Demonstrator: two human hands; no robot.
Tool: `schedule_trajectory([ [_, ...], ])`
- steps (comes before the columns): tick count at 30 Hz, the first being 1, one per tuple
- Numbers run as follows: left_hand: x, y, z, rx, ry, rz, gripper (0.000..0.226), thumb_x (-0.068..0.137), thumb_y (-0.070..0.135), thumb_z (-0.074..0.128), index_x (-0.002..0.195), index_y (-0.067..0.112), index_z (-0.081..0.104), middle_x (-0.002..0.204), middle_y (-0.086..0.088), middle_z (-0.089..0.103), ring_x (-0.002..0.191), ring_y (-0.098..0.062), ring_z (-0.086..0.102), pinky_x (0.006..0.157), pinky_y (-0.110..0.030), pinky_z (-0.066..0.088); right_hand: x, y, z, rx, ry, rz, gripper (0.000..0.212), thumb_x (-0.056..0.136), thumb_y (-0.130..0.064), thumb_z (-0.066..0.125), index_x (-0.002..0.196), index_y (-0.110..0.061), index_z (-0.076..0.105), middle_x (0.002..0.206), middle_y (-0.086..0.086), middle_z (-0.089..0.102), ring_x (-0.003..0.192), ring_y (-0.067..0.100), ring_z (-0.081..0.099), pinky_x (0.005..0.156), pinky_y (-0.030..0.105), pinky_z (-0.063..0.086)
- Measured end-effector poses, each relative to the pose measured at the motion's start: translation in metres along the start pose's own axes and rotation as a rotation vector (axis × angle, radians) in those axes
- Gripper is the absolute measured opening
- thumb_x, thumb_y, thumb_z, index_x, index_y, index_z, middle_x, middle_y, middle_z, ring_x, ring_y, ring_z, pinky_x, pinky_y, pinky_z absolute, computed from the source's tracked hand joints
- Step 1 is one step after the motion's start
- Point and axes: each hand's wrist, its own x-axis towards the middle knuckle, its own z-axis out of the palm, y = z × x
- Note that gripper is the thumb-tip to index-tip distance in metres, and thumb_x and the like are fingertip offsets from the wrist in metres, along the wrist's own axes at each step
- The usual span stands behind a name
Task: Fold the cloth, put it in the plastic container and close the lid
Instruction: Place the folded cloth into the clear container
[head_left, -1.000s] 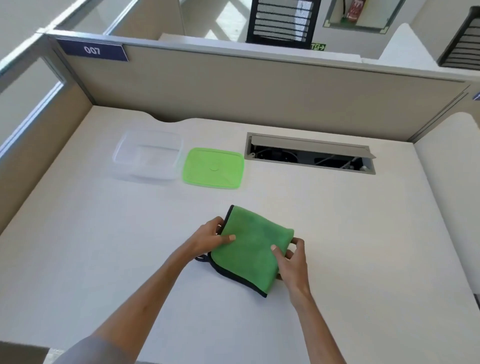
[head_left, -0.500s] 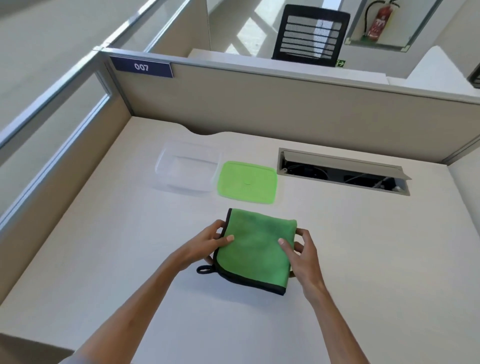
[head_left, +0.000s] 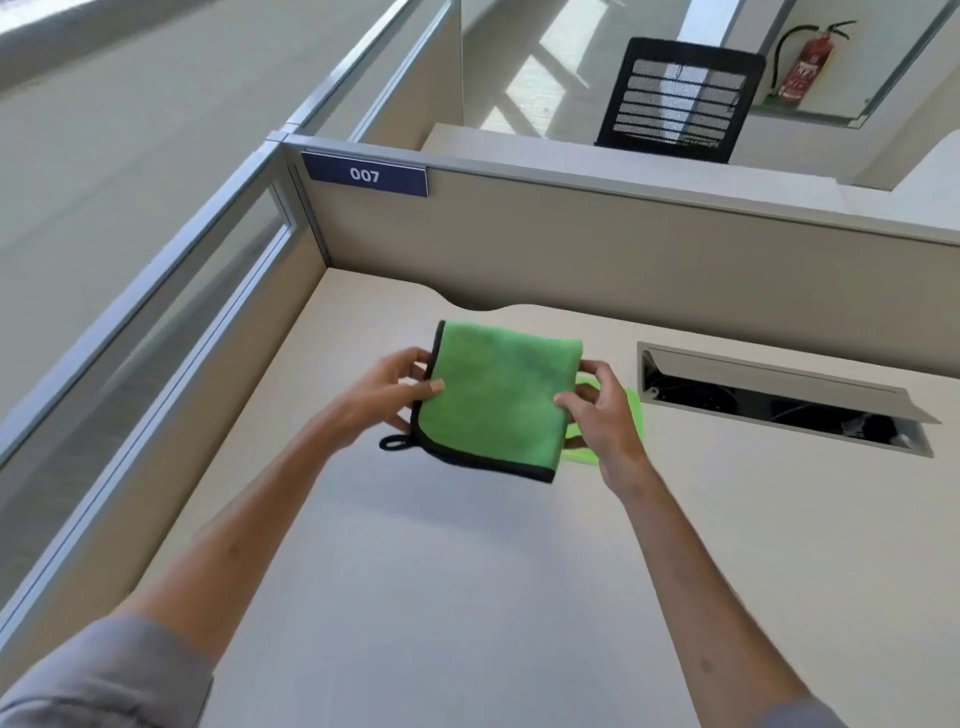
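Observation:
A folded green cloth (head_left: 496, 400) with black edging and a small black loop at its lower left corner hangs in the air over the far part of the desk. My left hand (head_left: 387, 392) grips its left edge, thumb on top. My right hand (head_left: 602, 415) grips its right edge. Behind my right hand, slivers of the green lid (head_left: 635, 415) show on the desk. The clear plastic container is hidden behind the cloth.
The beige desk (head_left: 467, 571) is walled by partitions at the back and left, one with a "007" plate (head_left: 364, 175). An open cable tray (head_left: 779, 397) sits in the desk at the right. A black chair (head_left: 680, 101) stands beyond the partition.
Both hands have lifted the folded cloth off the desk and carried it away from me, so it now covers the container and most of the lid. The camera has tilted up.

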Motion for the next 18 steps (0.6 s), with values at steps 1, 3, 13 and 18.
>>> schedule_trajectory([
  [1, 0.011, 0.003, -0.012, 0.0, 0.027, 0.015, 0.029, 0.109, 0.021, 0.071, 0.137, 0.017, 0.067, 0.126, -0.008, 0.073, 0.101, -0.017, 0.082, 0.069, -0.039, 0.071, 0.012, -0.009, 0.008, -0.006, -0.001, -0.02, 0.038, 0.097, -0.004, 0.067, 0.13, -0.022, 0.059, 0.109, 0.008, 0.08, 0.068, 0.004, 0.075, 0.051, 0.03, 0.06],
  [3, 0.035, 0.007, -0.034, -0.006, 0.074, 0.026, 0.029, 0.108, 0.019, 0.073, 0.136, 0.014, 0.067, 0.123, -0.009, 0.074, 0.09, -0.01, 0.083, 0.064, -0.033, 0.069, 0.035, -0.024, 0.026, -0.019, 0.001, -0.047, 0.038, 0.098, -0.004, 0.068, 0.132, -0.02, 0.058, 0.112, 0.01, 0.079, 0.075, 0.011, 0.077, 0.054, 0.033, 0.063],
  [13, 0.103, -0.021, -0.053, 0.177, 0.196, 0.014, 0.032, 0.1, 0.019, 0.084, 0.129, 0.015, 0.073, 0.109, -0.004, 0.082, 0.093, -0.022, 0.078, 0.079, -0.034, 0.059, 0.096, 0.0, 0.074, -0.278, 0.144, -0.107, 0.037, 0.102, -0.012, 0.071, 0.134, -0.022, 0.056, 0.116, 0.008, 0.076, 0.099, 0.032, 0.079, 0.086, 0.058, 0.067],
  [18, 0.108, -0.033, -0.047, 0.37, 0.24, 0.037, 0.034, 0.098, 0.025, 0.085, 0.13, 0.016, 0.076, 0.114, -0.002, 0.084, 0.101, -0.023, 0.076, 0.091, -0.039, 0.058, 0.1, 0.017, 0.077, -0.364, 0.191, -0.134, 0.039, 0.101, -0.016, 0.075, 0.137, -0.022, 0.06, 0.107, 0.003, 0.078, 0.08, 0.01, 0.073, 0.072, 0.033, 0.054],
])
